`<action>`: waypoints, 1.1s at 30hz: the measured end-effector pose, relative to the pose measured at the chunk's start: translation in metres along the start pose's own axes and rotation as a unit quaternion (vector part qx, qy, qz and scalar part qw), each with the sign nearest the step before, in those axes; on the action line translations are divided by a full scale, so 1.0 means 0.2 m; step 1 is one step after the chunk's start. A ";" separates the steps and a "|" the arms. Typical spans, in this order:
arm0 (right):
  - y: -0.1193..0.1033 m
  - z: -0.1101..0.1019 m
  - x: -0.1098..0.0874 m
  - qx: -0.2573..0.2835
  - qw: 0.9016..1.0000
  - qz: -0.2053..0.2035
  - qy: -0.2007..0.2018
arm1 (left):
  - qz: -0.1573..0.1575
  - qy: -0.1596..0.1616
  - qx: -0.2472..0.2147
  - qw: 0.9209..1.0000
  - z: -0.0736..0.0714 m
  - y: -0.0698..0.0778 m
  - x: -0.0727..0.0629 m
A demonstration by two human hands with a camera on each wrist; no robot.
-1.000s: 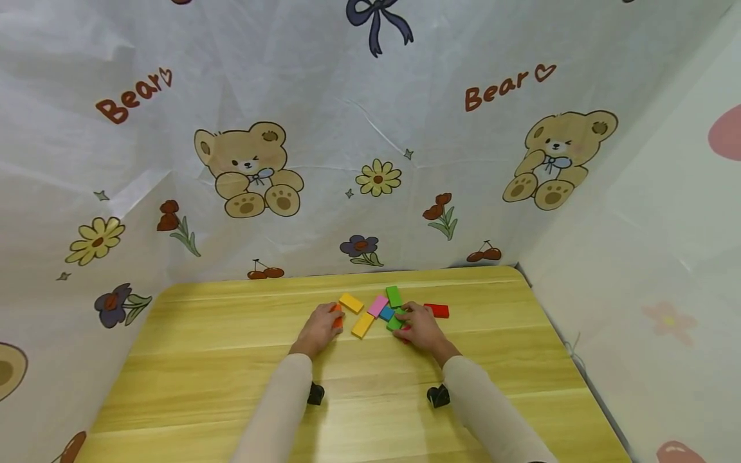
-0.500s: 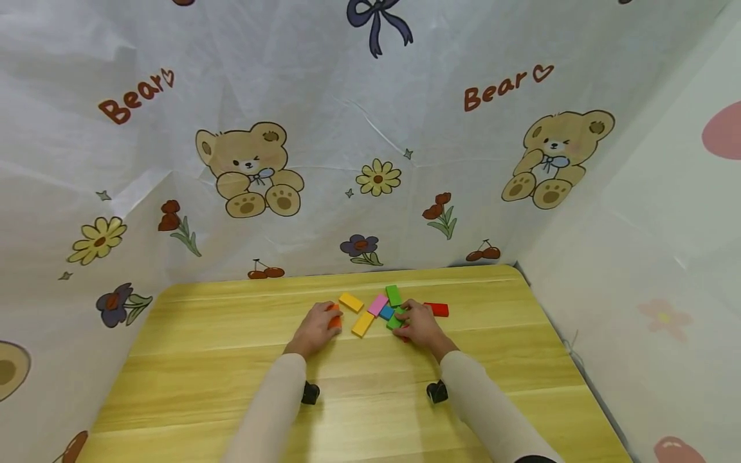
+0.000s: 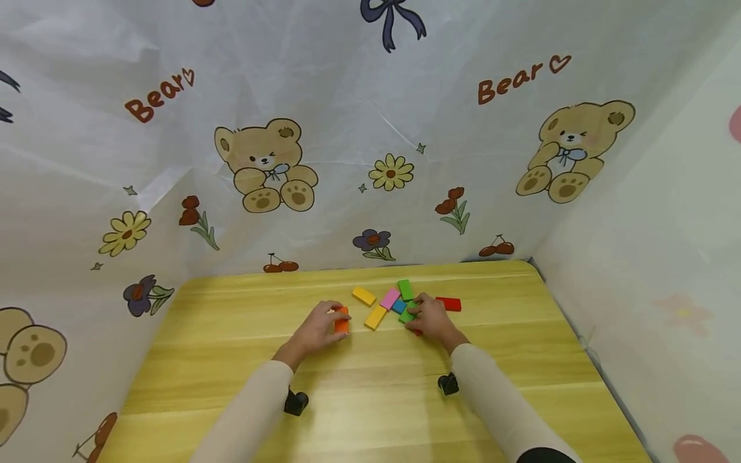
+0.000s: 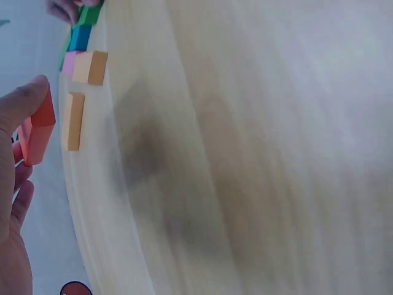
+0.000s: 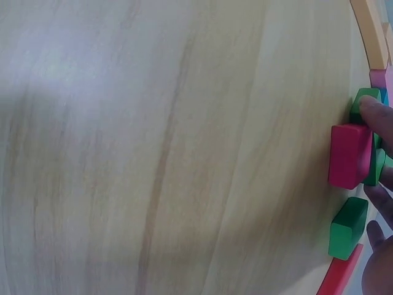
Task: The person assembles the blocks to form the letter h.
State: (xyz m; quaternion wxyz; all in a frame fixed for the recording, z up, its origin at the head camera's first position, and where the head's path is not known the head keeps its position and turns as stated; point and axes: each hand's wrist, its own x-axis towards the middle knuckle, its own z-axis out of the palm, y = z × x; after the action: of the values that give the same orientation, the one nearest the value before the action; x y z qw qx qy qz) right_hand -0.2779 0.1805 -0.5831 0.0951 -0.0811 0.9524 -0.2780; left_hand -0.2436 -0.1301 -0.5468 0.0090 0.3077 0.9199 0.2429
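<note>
My left hand (image 3: 317,326) pinches an orange block (image 3: 342,320) between thumb and fingers, left of the other blocks. In the left wrist view the orange block (image 4: 38,132) shows between the thumb above and the fingertips below. The right hand (image 3: 434,319) is bent over a green block (image 3: 407,315), its thumb on one end and fingers at the other, partly hiding it. In the right wrist view, a crimson block (image 5: 350,157) lies against that green block (image 5: 366,99), close to the thumb. A second green block (image 5: 348,227) sits just beyond the fingers.
Between the hands lie two yellow blocks (image 3: 375,317), a pink block (image 3: 390,298) and a blue block (image 3: 399,307). A further green block (image 3: 406,290) is behind them; a red block (image 3: 449,304) is at the right. A patterned sheet (image 3: 341,212) hangs behind the wooden table (image 3: 231,360).
My left hand has drawn slightly leftward with the orange block, away from the yellow blocks, showing more of it. The right hand stays over the green block. The head view has shifted a little.
</note>
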 end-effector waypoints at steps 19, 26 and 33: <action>-0.01 -0.02 -0.01 -0.038 0.999 -0.014 -0.003 | 0.007 0.029 -0.030 0.999 0.08 0.09 -0.46; -0.02 -0.01 -0.02 -0.048 0.999 -0.018 -0.007 | -0.005 0.020 -0.033 0.999 0.13 0.10 -0.55; -0.03 -0.02 -0.02 -0.061 0.998 -0.016 -0.011 | -0.009 -0.002 -0.028 1.000 0.16 0.10 -0.58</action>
State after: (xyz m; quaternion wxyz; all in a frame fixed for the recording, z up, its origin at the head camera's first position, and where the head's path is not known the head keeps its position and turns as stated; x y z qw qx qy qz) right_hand -0.2747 0.1782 -0.5755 0.0958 -0.1053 0.9650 -0.2200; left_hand -0.1328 -0.1679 -0.5818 0.0219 0.2996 0.9155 0.2675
